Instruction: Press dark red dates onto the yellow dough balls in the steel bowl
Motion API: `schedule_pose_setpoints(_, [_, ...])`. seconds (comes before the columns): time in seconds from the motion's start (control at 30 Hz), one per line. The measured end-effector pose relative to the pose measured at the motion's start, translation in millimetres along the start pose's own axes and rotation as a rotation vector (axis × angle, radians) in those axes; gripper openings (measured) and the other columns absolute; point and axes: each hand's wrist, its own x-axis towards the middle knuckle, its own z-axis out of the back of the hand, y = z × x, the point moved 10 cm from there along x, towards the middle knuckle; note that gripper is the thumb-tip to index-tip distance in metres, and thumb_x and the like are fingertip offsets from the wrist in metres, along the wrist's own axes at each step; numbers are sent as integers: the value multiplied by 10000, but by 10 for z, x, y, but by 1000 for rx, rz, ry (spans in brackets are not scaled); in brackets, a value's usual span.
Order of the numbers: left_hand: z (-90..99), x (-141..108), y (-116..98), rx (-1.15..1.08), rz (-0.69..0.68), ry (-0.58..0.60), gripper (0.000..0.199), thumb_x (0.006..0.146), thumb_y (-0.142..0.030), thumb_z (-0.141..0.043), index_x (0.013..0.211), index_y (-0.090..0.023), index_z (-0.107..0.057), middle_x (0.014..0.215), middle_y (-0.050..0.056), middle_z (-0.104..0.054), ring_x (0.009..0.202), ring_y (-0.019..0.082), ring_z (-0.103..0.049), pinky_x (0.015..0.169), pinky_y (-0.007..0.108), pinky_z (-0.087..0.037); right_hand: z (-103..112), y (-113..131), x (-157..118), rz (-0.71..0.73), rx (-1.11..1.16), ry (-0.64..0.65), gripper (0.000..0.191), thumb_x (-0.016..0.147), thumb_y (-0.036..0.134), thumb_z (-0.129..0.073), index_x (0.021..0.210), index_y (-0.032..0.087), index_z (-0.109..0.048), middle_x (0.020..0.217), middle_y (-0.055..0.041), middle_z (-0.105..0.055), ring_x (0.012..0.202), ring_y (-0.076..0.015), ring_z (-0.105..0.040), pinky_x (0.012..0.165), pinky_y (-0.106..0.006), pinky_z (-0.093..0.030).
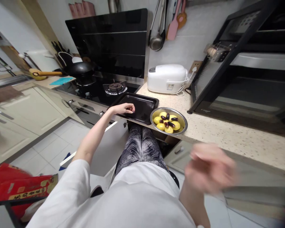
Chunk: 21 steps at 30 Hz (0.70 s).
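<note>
My left hand [125,108] hovers over the left part of a black baking tray [146,109] with its fingers curled together. A small dark spot shows at the fingertips; what they hold, if anything, I cannot make out. Right of the tray stands a steel bowl [185,126] of yellow rounded pieces [161,126] and small, glossy dark purple oblong pieces [174,119]. Raised to the right in front of the cabinets, my right hand [211,167] is smeared by motion, so its fingers cannot be read. It is apart from the bowl.
A gas burner [115,87] and a black wok [79,68] sit on the stove at the left. Behind the tray is a white appliance [167,79]. A dark oven [256,91] stands at the right. An open drawer [104,147] juts out below the counter.
</note>
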Motion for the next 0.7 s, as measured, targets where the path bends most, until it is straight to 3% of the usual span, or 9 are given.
schedule_pose_setpoints(0.03, [25,-10,-149,-44,-44,-68,267,849,-399,-696,947,-165,-613,931,42,-627,839,161,-525,812,280,-445,-69,-61,-6,-17,-23,-27,272,1046,335,-473,1079,317,-742,981,-62,-732,860,-252,-696,738,-432,-579])
schedule_pose_setpoints(0.17, [-188,-52,-752,-285,-149,-192,285,870,-400,-715,1006,-169,-620,980,44,-630,862,161,-531,834,290,-448,-747,-367,-32,-41,-178,261,228,976,243,-580,1135,279,-740,1049,-66,-751,972,-246,-708,871,-412,-589])
schedule_pose_setpoints(0.23, [-414,-67,-1025,-435,-196,-206,308,864,-419,-744,1010,-177,-622,986,46,-636,873,164,-553,834,284,-453,-882,-529,-51,-79,-184,283,249,992,253,-553,1183,257,-714,1065,-79,-739,930,-222,-709,822,-370,-605])
schedule_pose_setpoints(0.33, [-772,-80,-1273,-654,-233,-228,314,859,-431,-769,1020,-196,-638,984,43,-640,906,172,-589,845,276,-467,-869,-679,-92,-120,-184,237,248,990,295,-589,1214,252,-685,1056,-78,-732,894,-210,-713,810,-356,-625])
schedule_pose_setpoints(0.4, [-955,-86,-1302,-766,-234,-290,301,849,-419,-787,1021,-212,-650,1017,43,-641,952,178,-602,864,272,-479,-788,-723,-120,-133,-175,186,224,984,312,-619,1190,252,-685,1033,-72,-732,889,-207,-715,802,-349,-636])
schedule_pose_setpoints(0.53, [-1240,-57,-1139,-926,-182,-434,290,824,-411,-816,999,-230,-672,1050,49,-649,996,188,-616,889,281,-502,-656,-806,-171,-173,-163,122,160,975,321,-645,1104,247,-702,1046,-75,-734,910,-208,-720,776,-337,-651])
schedule_pose_setpoints(0.7, [-1451,31,-981,-1029,-132,-493,305,808,-446,-822,996,-234,-711,1040,63,-692,960,193,-650,829,288,-520,-609,-924,-194,-262,-109,91,165,954,316,-653,1094,243,-703,1021,-61,-726,871,-192,-722,728,-312,-659])
